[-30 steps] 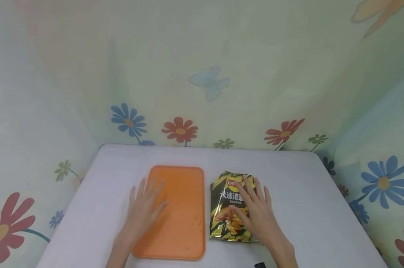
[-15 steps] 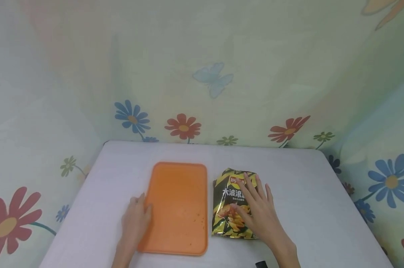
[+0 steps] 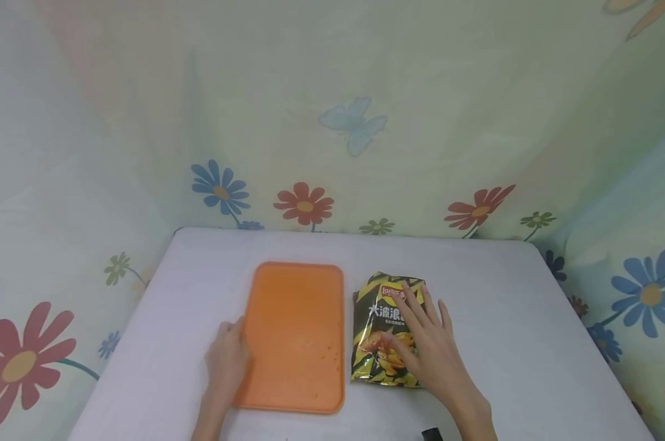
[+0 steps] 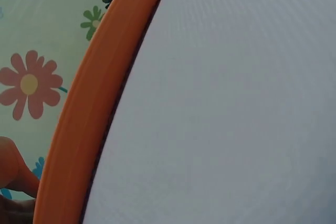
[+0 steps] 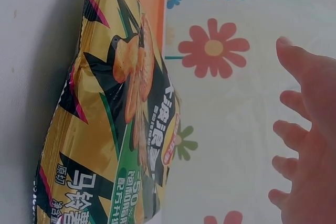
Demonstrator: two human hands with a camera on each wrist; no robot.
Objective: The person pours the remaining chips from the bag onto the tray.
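A flat orange tray (image 3: 296, 337) with a raised rim lies left of the middle of the table. My left hand (image 3: 228, 358) grips its left side, with curled fingers at the rim; the left wrist view shows the tray's side wall (image 4: 89, 108) close up and fingers (image 4: 13, 169) at its lower end. To the right of the tray lies a black and yellow Lay's bag of potato chips (image 3: 373, 343), printed side up. Over its right part my right hand (image 3: 434, 346) spreads its fingers. In the right wrist view, a gap separates that hand from the bag.
The white table (image 3: 509, 343) reaches back to a hanging cloth (image 3: 255, 92) printed with flowers and a butterfly, which also closes off both sides. A small black object (image 3: 432, 435) shows at the near edge, by the right forearm. Small dark specks dot the tray's right part.
My left hand has moved from spread over the tray to its left edge, and its fingers have curled there. My right hand stays spread over the bag. The head view has shifted slightly.
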